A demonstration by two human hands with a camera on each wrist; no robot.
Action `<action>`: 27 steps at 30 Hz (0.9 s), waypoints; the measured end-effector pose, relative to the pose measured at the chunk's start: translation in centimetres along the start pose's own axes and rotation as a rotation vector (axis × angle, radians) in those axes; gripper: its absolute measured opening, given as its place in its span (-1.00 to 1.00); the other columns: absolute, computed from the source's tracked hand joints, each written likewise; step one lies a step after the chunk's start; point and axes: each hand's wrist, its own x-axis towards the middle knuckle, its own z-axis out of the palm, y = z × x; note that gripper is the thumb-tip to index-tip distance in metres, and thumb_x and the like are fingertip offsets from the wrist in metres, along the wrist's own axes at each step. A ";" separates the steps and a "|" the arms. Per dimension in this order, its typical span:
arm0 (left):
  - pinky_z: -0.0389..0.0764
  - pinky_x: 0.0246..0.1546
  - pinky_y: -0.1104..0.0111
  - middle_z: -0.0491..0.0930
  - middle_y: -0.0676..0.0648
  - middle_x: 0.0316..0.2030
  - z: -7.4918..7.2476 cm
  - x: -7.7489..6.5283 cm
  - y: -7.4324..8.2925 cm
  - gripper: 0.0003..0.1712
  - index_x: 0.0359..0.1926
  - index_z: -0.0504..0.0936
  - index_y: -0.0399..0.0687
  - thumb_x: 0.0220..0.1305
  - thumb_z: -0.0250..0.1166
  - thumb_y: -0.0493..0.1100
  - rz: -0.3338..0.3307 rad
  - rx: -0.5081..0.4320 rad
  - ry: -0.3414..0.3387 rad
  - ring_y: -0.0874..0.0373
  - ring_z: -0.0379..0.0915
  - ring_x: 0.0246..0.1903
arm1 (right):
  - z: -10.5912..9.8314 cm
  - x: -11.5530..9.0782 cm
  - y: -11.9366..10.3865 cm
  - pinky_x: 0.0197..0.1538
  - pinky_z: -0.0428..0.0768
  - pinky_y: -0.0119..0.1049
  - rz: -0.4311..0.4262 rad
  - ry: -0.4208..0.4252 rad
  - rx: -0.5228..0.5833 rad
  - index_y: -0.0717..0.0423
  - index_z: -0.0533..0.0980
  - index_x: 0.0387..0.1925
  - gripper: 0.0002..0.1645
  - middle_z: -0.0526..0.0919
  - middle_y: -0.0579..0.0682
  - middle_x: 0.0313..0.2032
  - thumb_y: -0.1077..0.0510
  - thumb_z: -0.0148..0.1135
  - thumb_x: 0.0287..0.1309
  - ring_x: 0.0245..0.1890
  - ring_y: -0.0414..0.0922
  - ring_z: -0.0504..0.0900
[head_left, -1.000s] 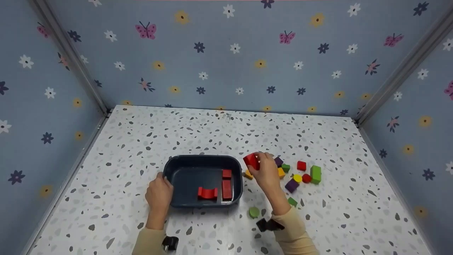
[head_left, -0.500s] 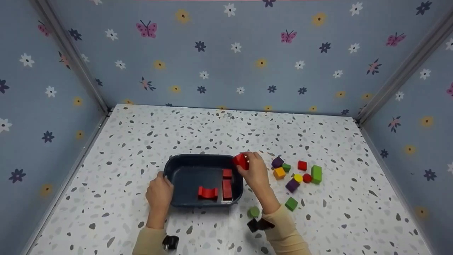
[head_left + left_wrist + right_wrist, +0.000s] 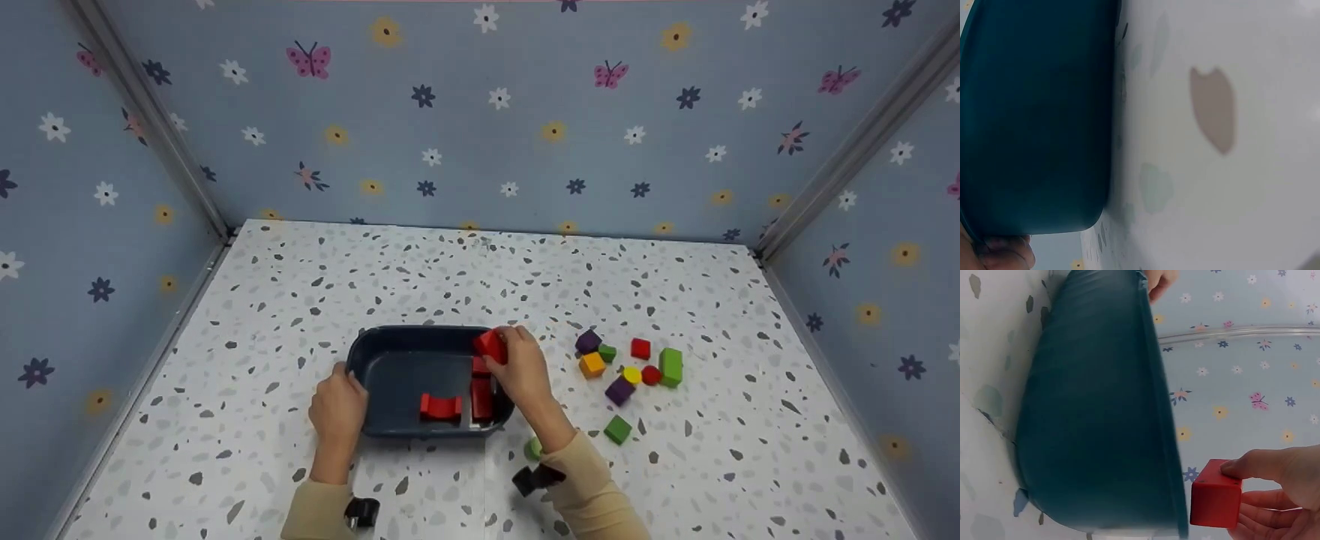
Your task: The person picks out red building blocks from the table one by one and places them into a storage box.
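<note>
A dark blue plastic tub (image 3: 397,375) stands on the table, with my left hand (image 3: 337,409) gripping its left rim. The left wrist view shows the fingers (image 3: 1010,253) curled at the rim of the tub's wall (image 3: 1039,112). My right hand (image 3: 523,367) pinches a red block (image 3: 490,345) between thumb and fingers over the tub's right end. In the right wrist view the red block (image 3: 1216,498) is just above the rim. On the tub's floor lie a red arch block (image 3: 440,408), a long red block (image 3: 481,399) and a small red block (image 3: 480,367), partly behind the held one.
Right of the tub lie loose blocks: an orange cube (image 3: 592,365), purple blocks (image 3: 620,391), a yellow one (image 3: 632,375), a red cube (image 3: 640,349), a red round one (image 3: 651,376) and green ones (image 3: 670,367). A light green round block (image 3: 533,449) is partly behind the right forearm.
My right hand has carried the red block leftward from beside the tub to over its right end. The left hand has stayed on the rim.
</note>
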 end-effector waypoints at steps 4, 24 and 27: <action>0.39 -0.60 -0.04 0.53 -0.42 -0.46 0.0 0.1 0.0 -0.81 -0.26 0.49 -0.39 0.16 0.04 -0.33 0.000 -0.002 0.000 -0.31 0.48 -0.53 | 0.7 0.0 -0.1 -0.34 0.51 -0.28 0.009 -0.014 -0.002 0.27 0.48 -0.18 -0.54 0.50 0.09 -0.36 0.23 0.39 -0.22 -0.37 -0.08 0.53; 0.37 -0.60 -0.06 0.53 -0.43 -0.47 -0.2 0.0 0.2 -0.82 -0.26 0.47 -0.37 0.17 0.05 -0.30 -0.006 0.011 0.005 -0.33 0.46 -0.53 | 3.7 0.1 -1.0 -0.19 0.48 -0.25 -0.046 -0.071 -0.012 0.23 0.47 -0.15 -0.54 0.50 0.10 -0.26 0.19 0.36 -0.17 -0.26 -0.05 0.51; 0.38 -0.60 -0.05 0.53 -0.43 -0.46 -0.2 0.0 0.1 -0.80 -0.24 0.49 -0.38 0.17 0.05 -0.31 -0.008 0.009 -0.002 -0.31 0.47 -0.53 | 4.0 0.1 -1.1 -0.21 0.48 -0.25 -0.046 -0.076 -0.026 0.21 0.47 -0.15 -0.54 0.50 0.07 -0.28 0.17 0.37 -0.17 -0.28 -0.06 0.52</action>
